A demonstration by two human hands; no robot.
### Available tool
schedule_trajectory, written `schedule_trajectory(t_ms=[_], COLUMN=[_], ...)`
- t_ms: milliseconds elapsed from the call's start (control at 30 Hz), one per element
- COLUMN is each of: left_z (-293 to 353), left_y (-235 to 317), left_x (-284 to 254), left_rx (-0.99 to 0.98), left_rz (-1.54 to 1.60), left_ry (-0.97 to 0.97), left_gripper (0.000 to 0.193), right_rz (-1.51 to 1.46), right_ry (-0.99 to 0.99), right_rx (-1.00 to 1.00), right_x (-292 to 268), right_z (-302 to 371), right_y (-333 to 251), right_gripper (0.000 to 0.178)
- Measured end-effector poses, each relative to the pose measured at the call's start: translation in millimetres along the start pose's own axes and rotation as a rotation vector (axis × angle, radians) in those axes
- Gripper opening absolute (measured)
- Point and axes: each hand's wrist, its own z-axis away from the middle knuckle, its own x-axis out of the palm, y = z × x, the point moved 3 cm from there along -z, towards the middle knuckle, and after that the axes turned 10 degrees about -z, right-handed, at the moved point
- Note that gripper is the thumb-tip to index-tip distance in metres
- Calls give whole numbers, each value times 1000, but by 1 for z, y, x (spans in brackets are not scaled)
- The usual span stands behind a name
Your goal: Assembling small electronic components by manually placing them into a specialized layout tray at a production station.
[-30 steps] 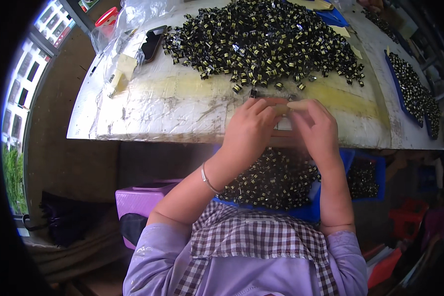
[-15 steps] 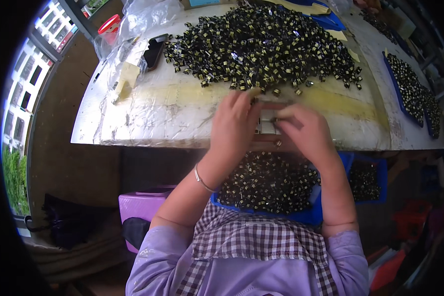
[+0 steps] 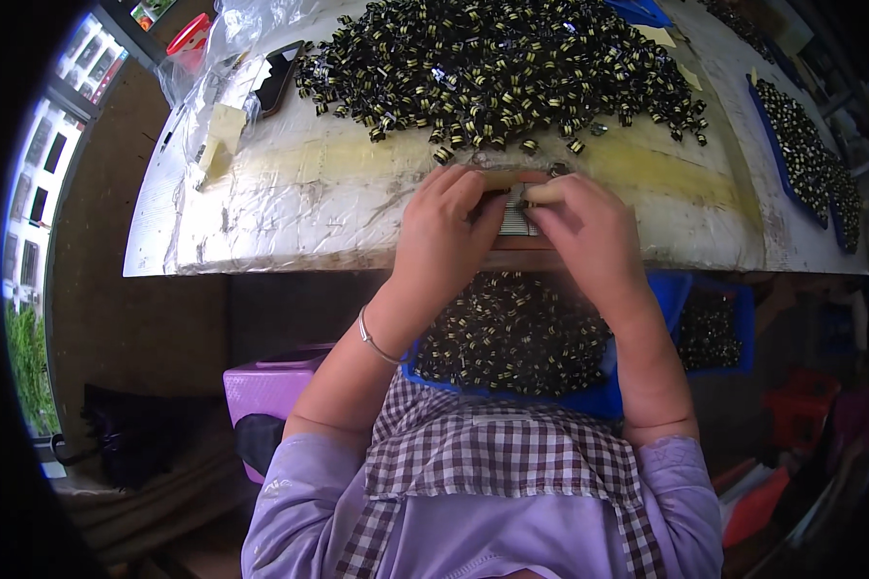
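My left hand (image 3: 444, 227) and my right hand (image 3: 594, 232) meet near the table's front edge. Between them is a small ridged metal block (image 3: 517, 220) with a reddish-brown border showing behind and in front of it. The fingers of both hands are pinched at the block's far end, and beige coverings show on some fingertips. Whatever lies in the left pinch is hidden. A dark speck shows at the right fingertips, too small to name. Just beyond my hands spreads a large heap of small black parts with yellow bands (image 3: 492, 77).
A blue bin of similar parts (image 3: 512, 338) sits below the table edge, above my lap, with another blue bin (image 3: 713, 333) to its right. A phone (image 3: 276, 79) and clear plastic bag (image 3: 251, 29) lie far left. Filled blue trays (image 3: 792, 145) stand at right.
My right fingers have moved left across the metal block, closer to my left hand. A loose part seen at the block's near side is no longer visible there. The whole view has shifted slightly.
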Motion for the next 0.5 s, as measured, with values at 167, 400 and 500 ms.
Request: schedule_trajectory(t_ms=[167,400,500], left_z=[4,-5,-2], left_y=[-3,12,19], left_x=[-3,8,5], left_rx=[-73,164,125], left_rz=[81,151,91], left_ry=[46,57,34], left_gripper=[11,16,15], right_rz=[17,72,130], right_ry=[34,103,127], right_rx=[-5,-5,-62], right_x=[-2,-11,-8], right_z=[3,-14,-8], right_y=[-1,20,21], right_gripper=[16,24,21])
